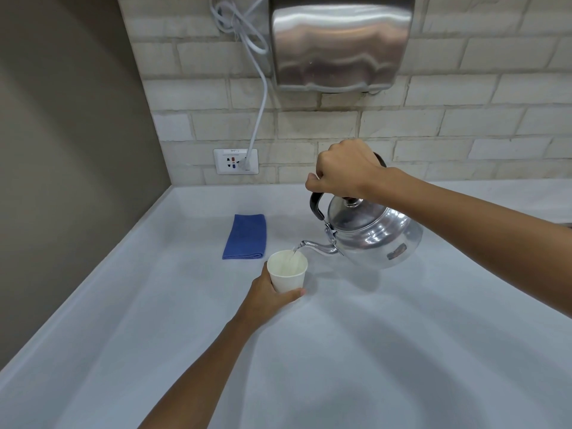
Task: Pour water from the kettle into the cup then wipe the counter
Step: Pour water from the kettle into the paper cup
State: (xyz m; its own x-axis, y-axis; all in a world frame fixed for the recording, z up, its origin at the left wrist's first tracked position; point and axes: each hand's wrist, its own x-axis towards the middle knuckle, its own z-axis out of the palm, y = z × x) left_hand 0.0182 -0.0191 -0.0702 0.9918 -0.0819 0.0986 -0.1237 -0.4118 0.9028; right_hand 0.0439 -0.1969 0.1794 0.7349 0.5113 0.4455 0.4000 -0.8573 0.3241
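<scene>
A shiny metal kettle hangs tilted above the white counter, spout down to the left. My right hand grips its black handle from above. A thin stream of water runs from the spout into a white paper cup standing on the counter. My left hand wraps around the cup's lower part from the near left side. A folded blue cloth lies flat on the counter, behind and left of the cup.
A steel hand dryer hangs on the brick wall above the kettle, its white cord running down to a wall socket. A grey side wall bounds the counter on the left.
</scene>
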